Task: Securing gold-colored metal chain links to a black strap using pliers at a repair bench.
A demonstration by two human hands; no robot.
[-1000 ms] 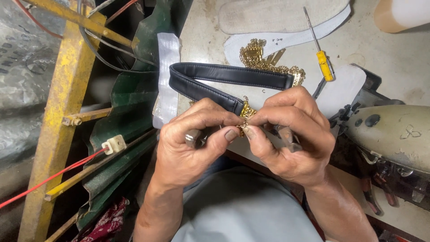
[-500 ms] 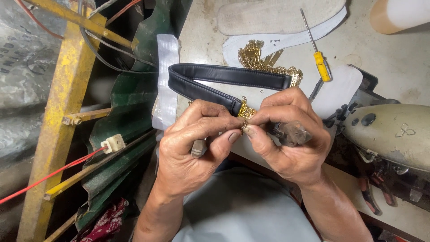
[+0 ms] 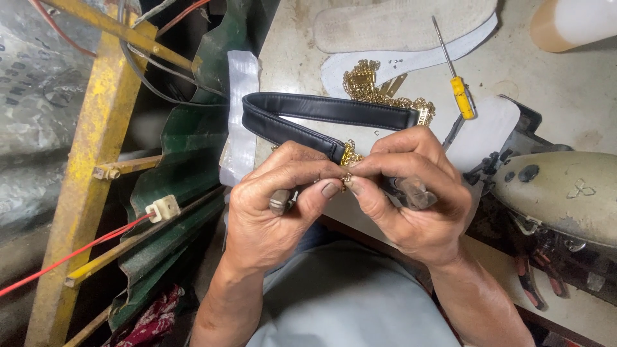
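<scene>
Your left hand (image 3: 273,205) and right hand (image 3: 411,193) are both pinched shut on a small gold fitting (image 3: 348,176) at the end of the black leather strap (image 3: 321,115), centre frame. The fitting is tiny; ease the pinch and it could drop off the bench edge. The gold chain pile (image 3: 369,87) and yellow-handled screwdriver (image 3: 457,83) lie above, near the strap loop, where they could snag

Two hands, left (image 3: 276,205) and right (image 3: 411,193), one black strap (image 3: 321,109), one yellow-handled screwdriver (image 3: 457,90), one heap of gold chain (image 3: 366,87), two white insoles (image 3: 411,29).
</scene>
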